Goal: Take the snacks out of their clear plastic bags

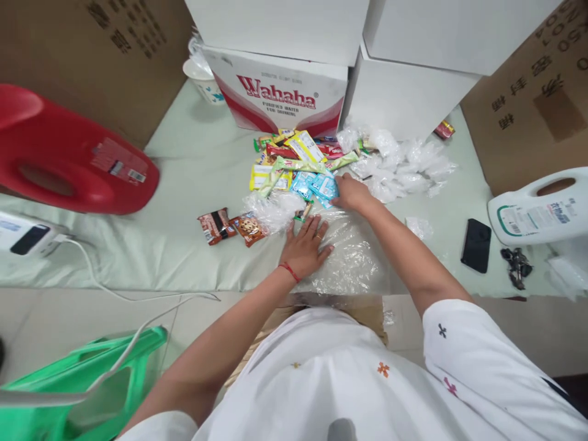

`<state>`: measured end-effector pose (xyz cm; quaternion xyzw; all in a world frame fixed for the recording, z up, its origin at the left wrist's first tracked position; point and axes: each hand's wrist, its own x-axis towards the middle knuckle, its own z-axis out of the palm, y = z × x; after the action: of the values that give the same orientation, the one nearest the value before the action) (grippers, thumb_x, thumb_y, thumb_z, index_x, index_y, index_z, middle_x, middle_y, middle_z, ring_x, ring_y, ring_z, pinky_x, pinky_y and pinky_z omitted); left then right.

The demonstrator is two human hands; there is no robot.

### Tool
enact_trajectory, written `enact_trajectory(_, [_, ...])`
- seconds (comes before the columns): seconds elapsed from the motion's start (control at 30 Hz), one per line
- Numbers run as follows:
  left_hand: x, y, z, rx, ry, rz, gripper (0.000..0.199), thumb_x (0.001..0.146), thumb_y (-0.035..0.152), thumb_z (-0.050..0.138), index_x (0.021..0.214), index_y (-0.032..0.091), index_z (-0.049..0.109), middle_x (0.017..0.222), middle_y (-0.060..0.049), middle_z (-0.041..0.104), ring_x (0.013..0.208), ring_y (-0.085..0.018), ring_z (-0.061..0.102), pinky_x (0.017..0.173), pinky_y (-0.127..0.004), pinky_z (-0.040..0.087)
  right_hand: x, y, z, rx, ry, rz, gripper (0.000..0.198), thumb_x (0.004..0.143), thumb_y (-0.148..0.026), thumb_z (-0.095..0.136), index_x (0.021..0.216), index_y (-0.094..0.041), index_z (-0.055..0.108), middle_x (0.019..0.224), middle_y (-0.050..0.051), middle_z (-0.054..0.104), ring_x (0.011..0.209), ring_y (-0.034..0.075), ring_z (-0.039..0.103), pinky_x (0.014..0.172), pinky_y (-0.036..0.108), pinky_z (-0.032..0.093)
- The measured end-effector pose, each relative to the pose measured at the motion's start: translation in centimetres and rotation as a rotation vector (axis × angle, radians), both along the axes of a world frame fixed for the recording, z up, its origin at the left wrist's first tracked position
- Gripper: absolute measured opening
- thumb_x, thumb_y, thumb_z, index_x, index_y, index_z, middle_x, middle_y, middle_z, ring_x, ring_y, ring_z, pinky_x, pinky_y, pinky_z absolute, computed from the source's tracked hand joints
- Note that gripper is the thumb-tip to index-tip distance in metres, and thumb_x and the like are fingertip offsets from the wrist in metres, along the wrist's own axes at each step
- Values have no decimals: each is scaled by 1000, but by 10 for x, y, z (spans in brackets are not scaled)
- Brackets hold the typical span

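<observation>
On the pale green cloth near me, my left hand (305, 245) lies flat, fingers spread, pressing a clear plastic bag (349, 257) at the near table edge. My right hand (351, 193) reaches farther, fingers closing on a light blue packet (324, 187) at the near side of the snack pile (298, 162). The bag looks thin, limp and slippery, so I'd pinch it by its open rim. Crumpled bags (404, 165) lie right; a Wahaha box (280, 92) stands far.
</observation>
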<state>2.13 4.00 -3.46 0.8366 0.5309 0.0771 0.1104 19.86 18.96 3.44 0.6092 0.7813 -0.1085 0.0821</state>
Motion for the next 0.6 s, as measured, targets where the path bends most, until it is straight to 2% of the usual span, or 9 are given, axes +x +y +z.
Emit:
enact_trajectory(0.13, [-2, -1, 1, 10, -36, -3, 65, 105, 57, 37, 161, 24, 41, 172, -10, 32, 161, -29, 26, 129, -63, 13, 14, 8, -1, 34, -98, 28, 54, 89, -35, 70, 138, -15, 59, 134, 21, 62, 110, 35, 68, 85, 39, 53])
enact_trajectory(0.27, [-4, -1, 1, 10, -53, -12, 64, 105, 56, 37, 160, 24, 41, 172, -10, 32, 160, -29, 27, 129, -64, 15, 28, 18, 14, 75, -114, 211, 42, 91, -26, 63, 133, -22, 66, 130, 15, 67, 111, 33, 67, 85, 37, 51])
enact_trajectory(0.37, [-4, -1, 0, 8, -53, -17, 64, 105, 56, 37, 161, 25, 41, 172, -10, 32, 160, -30, 27, 128, -66, 16, 16, 39, 21, 106, -102, 387, 34, 93, -19, 57, 123, -20, 73, 132, 15, 67, 121, 33, 62, 91, 37, 48])
enact_trajectory(0.43, [-4, -1, -1, 8, -61, -16, 65, 104, 56, 38, 161, 25, 40, 172, -10, 32, 160, -32, 26, 128, -67, 16, 2, 56, 21, 67, -77, 523, 39, 89, -15, 60, 126, -18, 72, 136, 15, 65, 128, 33, 57, 98, 38, 45])
enact_trajectory(0.5, [-4, -1, -1, 4, -81, -14, 64, 104, 55, 39, 161, 24, 41, 172, -10, 32, 160, -32, 27, 128, -67, 17, -9, 71, 17, -15, -59, 611, 53, 83, -13, 67, 135, -18, 67, 140, 14, 63, 128, 31, 56, 103, 38, 43])
enact_trajectory(0.6, [-4, -1, -2, -10, -121, -17, 64, 104, 54, 39, 160, 24, 43, 172, -10, 33, 160, -31, 27, 128, -66, 19, -12, 83, 12, -120, -102, 605, 71, 73, -17, 80, 142, -21, 63, 137, 13, 63, 120, 30, 58, 100, 37, 43])
